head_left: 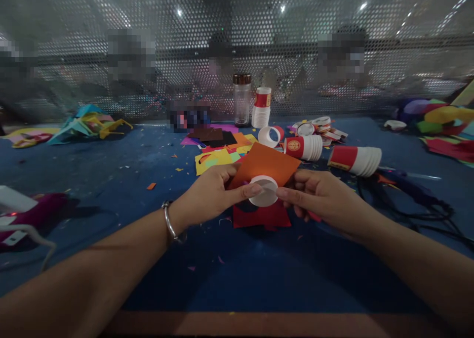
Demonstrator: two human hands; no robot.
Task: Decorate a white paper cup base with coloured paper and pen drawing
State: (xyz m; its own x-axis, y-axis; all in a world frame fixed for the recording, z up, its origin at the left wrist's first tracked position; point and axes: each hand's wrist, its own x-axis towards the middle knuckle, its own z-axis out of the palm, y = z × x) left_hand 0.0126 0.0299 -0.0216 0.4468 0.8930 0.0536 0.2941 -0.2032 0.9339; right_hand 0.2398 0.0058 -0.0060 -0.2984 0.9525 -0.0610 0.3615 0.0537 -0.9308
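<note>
My left hand (209, 192) and my right hand (320, 192) hold a square of orange paper (270, 160) between them over the table. Against its lower part lies a round white piece with a raised rim (264, 194), which looks like a paper cup bottom. The left thumb presses on its left side, while the right thumb touches its right edge. Most fingers of both hands are hidden behind the orange sheet or curl beside it. Just below, a sheet of red paper (261, 220) with a dark round opening lies on the table.
Coloured paper sheets (213, 161) are spread beyond my hands. Red and white paper cups (303, 147) lie on their sides, with another cup stack (261, 114) by a glass bottle (242, 101). A dark corded tool (414, 187) lies right, a purple device (40, 214) left.
</note>
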